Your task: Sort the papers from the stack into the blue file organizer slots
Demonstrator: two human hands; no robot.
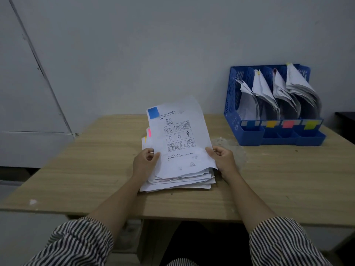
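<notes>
Striped sleeves [80, 244] nearest; left hand [145, 162] and right hand [223, 160] each pinch top sheet [180, 135], blue-tabbed, raised off stack [178, 181] on bench [76, 169].

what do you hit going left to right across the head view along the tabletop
left hand → top sheet with the blue tag, held over the paper stack → right hand → blue file organizer, with papers in its slots
</notes>
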